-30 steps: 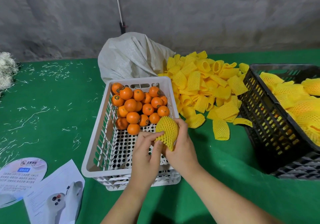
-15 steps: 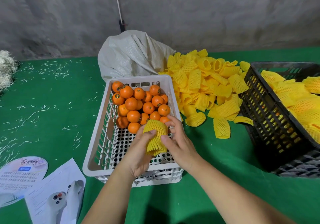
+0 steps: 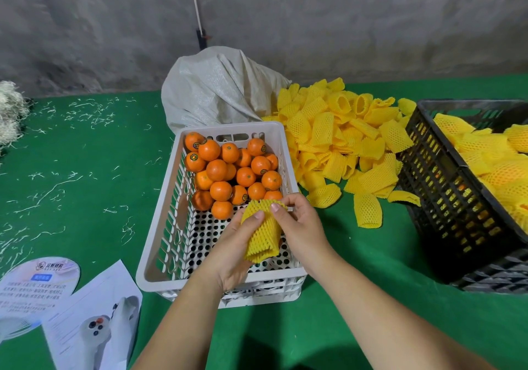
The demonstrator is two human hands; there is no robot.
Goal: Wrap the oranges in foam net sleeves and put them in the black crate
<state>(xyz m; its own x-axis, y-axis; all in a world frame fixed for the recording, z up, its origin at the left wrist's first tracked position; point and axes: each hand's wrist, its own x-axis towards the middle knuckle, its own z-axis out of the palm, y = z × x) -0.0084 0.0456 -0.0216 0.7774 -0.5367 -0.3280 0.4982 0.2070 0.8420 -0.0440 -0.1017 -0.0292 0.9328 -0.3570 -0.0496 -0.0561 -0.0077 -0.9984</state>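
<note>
A yellow foam net sleeve (image 3: 262, 232) hangs over the white crate (image 3: 160, 255), held between both hands. My left hand (image 3: 231, 252) grips it from the left with the thumb on its top. My right hand (image 3: 303, 226) pinches its upper right edge. What is inside the sleeve is hidden. Several bare oranges (image 3: 231, 169) fill the far half of the white crate. The black crate (image 3: 445, 186) at the right holds several wrapped oranges (image 3: 491, 155). A pile of loose yellow sleeves (image 3: 343, 135) lies between the two crates.
A grey woven sack (image 3: 217, 89) stands behind the white crate against the concrete wall. Printed leaflets (image 3: 71, 306) lie at the lower left on the green cloth (image 3: 71, 169), which is littered with pale shreds. A bundle of pale fibre (image 3: 10, 115) sits at the far left edge.
Both hands have moved the sleeve left and lower, from the white crate's right rim to over its inside. The sleeve now hangs upright with its open end down.
</note>
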